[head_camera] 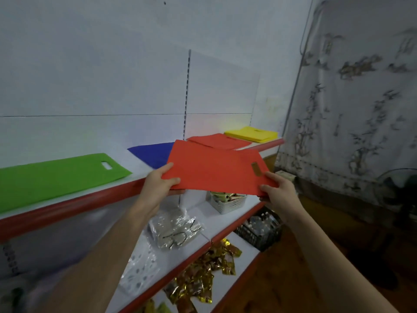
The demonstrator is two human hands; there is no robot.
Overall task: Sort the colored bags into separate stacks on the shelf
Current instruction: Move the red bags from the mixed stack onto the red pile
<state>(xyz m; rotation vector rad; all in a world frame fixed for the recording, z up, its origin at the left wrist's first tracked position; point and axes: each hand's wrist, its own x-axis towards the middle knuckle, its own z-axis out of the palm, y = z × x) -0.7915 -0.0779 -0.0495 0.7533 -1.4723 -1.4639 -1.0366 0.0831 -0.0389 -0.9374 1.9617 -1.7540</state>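
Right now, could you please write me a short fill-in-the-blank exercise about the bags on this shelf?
1. Both hands, left hand and right hand, hold a ____ bag.
2. The stack farthest right on the top shelf is ____.
3. The blue bag lies between the red stack and the ____ bag.
4. The held bag's handle slot is nearest the ____ hand.

Missing words: red; yellow; green; right

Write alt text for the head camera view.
Both hands, left hand and right hand, hold a red bag above the shelf, where green bag, blue bag, red stack and yellow stack lie.
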